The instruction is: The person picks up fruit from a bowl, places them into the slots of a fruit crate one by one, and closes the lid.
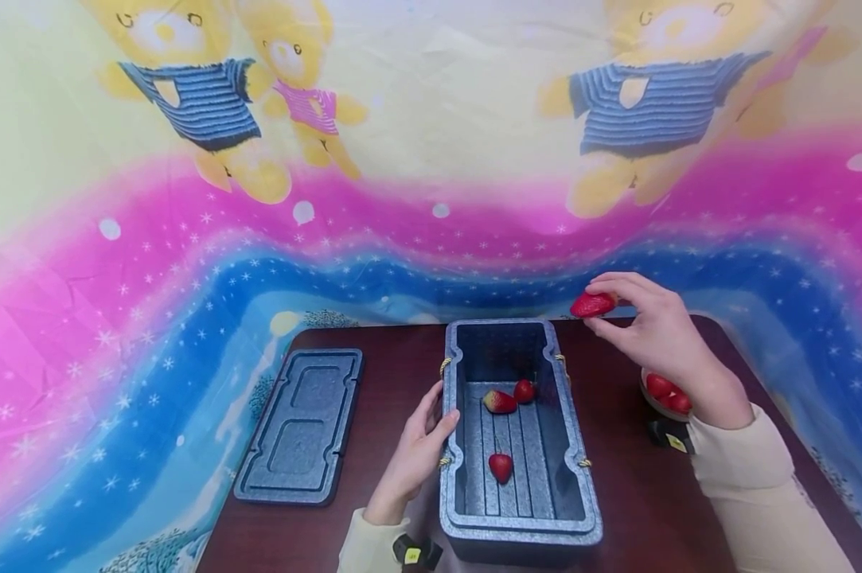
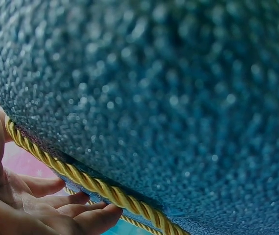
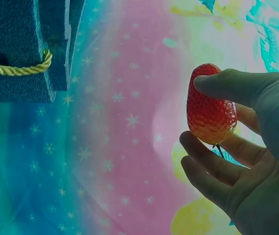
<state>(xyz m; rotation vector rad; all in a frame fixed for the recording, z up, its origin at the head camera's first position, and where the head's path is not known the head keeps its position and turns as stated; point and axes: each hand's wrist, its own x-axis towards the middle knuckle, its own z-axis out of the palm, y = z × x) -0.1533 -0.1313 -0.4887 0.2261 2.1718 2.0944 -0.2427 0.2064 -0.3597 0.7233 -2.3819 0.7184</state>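
Observation:
My right hand (image 1: 649, 322) is raised to the right of the box's far end. Between thumb and fingers it pinches a red strawberry (image 3: 210, 105), whose paler end and thin stem point toward the palm. A deep grey-blue box (image 1: 520, 529) with gold rope loops stands uncovered on the table. Two strawberries lie close together toward its far end, one of them pale-tipped (image 1: 500, 401) and one rounder (image 1: 524, 391); a third strawberry (image 1: 501, 467) is nearer. My left hand (image 1: 419, 442) rests against the box's left side, thumb at the rim, fingertips beside the gold rope (image 2: 88, 181).
The box's flat grey lid (image 1: 302, 426) lies to its left on the dark red table (image 1: 384, 414). At the right, partly behind my wrist, a small bowl (image 1: 649, 391) holds several more strawberries. A cloth (image 1: 438, 183) printed with bears hangs around the table.

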